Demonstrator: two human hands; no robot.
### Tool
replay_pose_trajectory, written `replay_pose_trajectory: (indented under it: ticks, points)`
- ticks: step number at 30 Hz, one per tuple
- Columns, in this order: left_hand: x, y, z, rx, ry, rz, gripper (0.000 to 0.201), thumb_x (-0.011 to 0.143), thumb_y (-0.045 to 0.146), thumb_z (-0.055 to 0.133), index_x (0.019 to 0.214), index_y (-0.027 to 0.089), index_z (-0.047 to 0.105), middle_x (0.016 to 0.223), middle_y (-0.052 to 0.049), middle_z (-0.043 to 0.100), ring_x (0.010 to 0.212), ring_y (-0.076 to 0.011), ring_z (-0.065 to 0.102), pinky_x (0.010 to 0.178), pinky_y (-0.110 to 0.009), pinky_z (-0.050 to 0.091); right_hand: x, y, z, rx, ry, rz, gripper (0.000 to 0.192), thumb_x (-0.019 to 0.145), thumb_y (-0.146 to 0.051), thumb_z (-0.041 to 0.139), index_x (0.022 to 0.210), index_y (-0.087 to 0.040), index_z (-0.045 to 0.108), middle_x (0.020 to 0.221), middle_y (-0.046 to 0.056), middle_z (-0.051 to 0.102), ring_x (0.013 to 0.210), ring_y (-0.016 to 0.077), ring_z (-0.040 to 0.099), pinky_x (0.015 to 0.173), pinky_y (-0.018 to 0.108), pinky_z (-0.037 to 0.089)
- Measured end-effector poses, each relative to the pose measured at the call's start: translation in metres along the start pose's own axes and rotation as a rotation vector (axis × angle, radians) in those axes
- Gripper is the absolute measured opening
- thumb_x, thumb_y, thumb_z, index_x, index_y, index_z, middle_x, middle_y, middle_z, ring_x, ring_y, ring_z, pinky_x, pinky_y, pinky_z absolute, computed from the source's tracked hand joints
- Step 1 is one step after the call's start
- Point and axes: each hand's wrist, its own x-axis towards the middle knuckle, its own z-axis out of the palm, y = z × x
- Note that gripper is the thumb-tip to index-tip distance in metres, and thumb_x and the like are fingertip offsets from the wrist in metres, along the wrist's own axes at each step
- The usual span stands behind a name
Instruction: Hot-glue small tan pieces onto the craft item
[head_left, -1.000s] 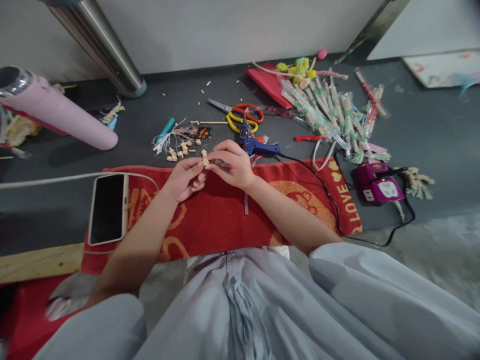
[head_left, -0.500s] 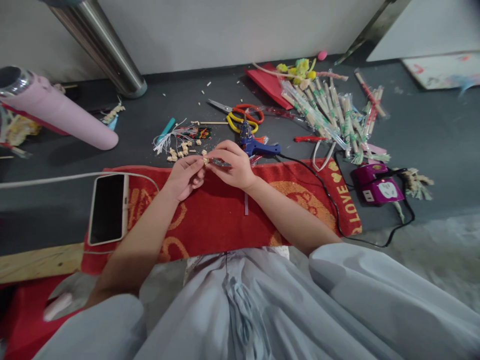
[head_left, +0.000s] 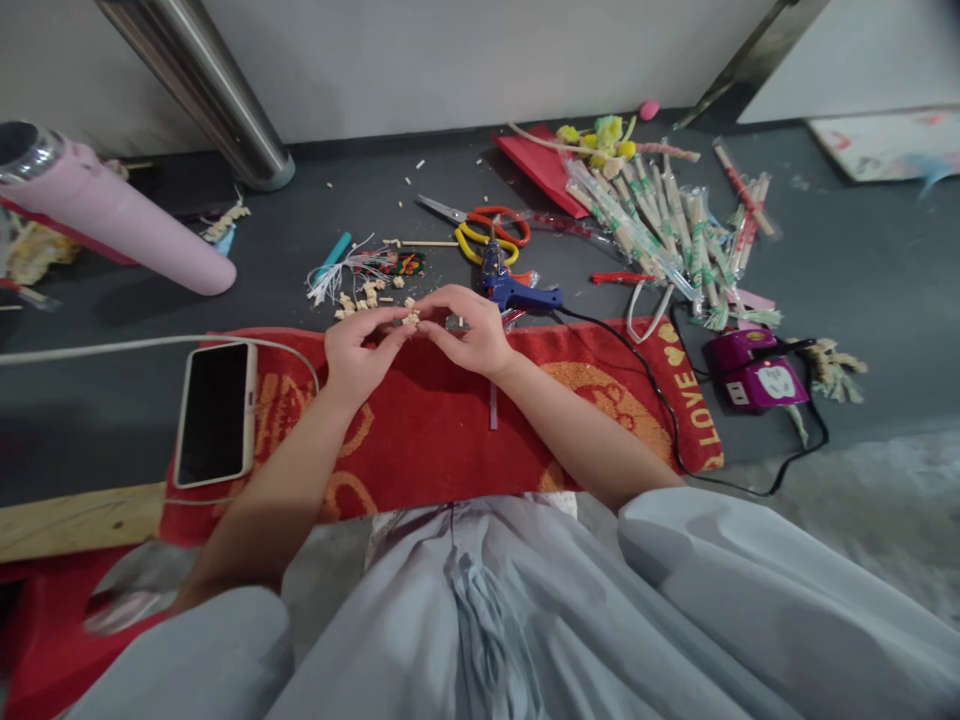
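Observation:
A small pale, knobbly piece [head_left: 411, 318] is pinched between the fingertips of my left hand [head_left: 361, 350] and my right hand [head_left: 474, 332], above the back edge of a red towel [head_left: 450, 450]. What it is made of is too small to tell. Similar cream-coloured pieces [head_left: 366, 300] lie in a loose group just beyond my left hand. A blue glue gun [head_left: 521, 292] rests close behind my right hand, its nozzle pointing away. Scissors [head_left: 487, 235] with orange and yellow handles lie behind it, beside a thin wooden stick [head_left: 429, 244].
A phone [head_left: 216, 412] lies on the towel's left end. The pink bottle [head_left: 142, 215] and a steel cylinder [head_left: 225, 110] stand at the left. Wrapped sticks [head_left: 667, 220] are heaped back right. A black cord [head_left: 660, 385] runs to the purple power socket [head_left: 757, 370].
My left hand's fingers have straightened and moved from a curled hold to a fingertip pinch. My right hand's fingers have shifted slightly. The small piece stays between both hands.

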Motion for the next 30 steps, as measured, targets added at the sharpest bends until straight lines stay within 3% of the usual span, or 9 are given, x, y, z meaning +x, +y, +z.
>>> replay_pose_trajectory:
  ticks: [11, 21, 30]
  points:
    - [-0.0009, 0.0020, 0.0003, 0.003, 0.025, 0.089, 0.023, 0.078, 0.037, 0.072, 0.089, 0.017, 0.077, 0.071, -0.002, 0.074, 0.053, -0.0076, 0.059, 0.053, -0.020, 0.047, -0.0002, 0.0009, 0.0008, -0.013, 0.028, -0.036, 0.017, 0.093, -0.031, 0.056, 0.093, -0.016, 0.064, 0.085, 0.005, 0.071, 0.080, 0.0117, 0.066, 0.074, 0.026, 0.055]
    - [-0.0015, 0.0052, -0.0014, 0.066, -0.018, 0.068, 0.023, 0.080, 0.033, 0.067, 0.093, 0.016, 0.077, 0.080, -0.005, 0.077, 0.058, -0.0097, 0.064, 0.058, -0.021, 0.051, -0.0013, 0.0023, 0.0013, -0.012, -0.006, 0.025, 0.021, 0.094, -0.035, 0.053, 0.093, -0.017, 0.064, 0.087, 0.005, 0.070, 0.080, 0.0119, 0.064, 0.074, 0.027, 0.054]
    - [-0.0029, 0.0026, -0.0003, 0.058, 0.012, 0.044, 0.025, 0.081, 0.039, 0.067, 0.089, 0.017, 0.077, 0.078, -0.005, 0.076, 0.058, -0.0101, 0.063, 0.056, -0.022, 0.050, -0.0015, 0.0013, 0.0006, 0.017, 0.025, -0.011, 0.015, 0.091, -0.030, 0.058, 0.091, -0.017, 0.064, 0.086, 0.004, 0.071, 0.074, 0.0109, 0.063, 0.069, 0.025, 0.053]
